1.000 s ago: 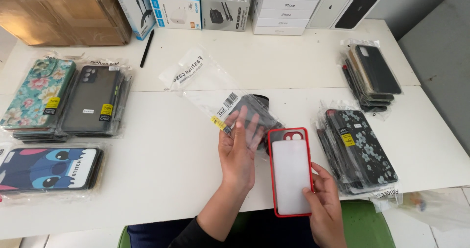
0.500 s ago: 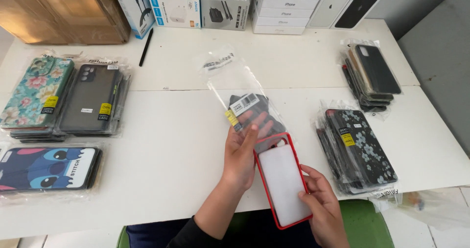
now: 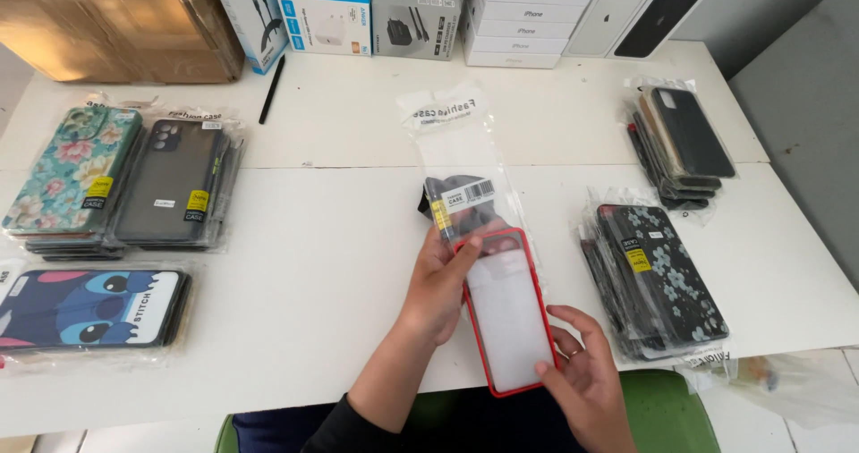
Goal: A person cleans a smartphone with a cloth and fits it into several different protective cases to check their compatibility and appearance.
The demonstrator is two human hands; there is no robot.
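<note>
Head view: both hands (image 3: 438, 283) slide red case (image 3: 508, 319) into sleeve (image 3: 461, 171).

The red-edged phone case (image 3: 508, 314) has slid partway into the clear plastic sleeve (image 3: 465, 171), now straighter.

A frosted, matt panel is framed by the red-rimmed phone case (image 3: 506, 312) — plastic, smooth. It is half sheathed in a clear bag (image 3: 465, 171) — thin, glossy film. The table (image 3: 313, 265) is matt white.

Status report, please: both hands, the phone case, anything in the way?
Left hand holds clear bag. Right hand pushes red phone case into it. Nothing blocking.
</note>
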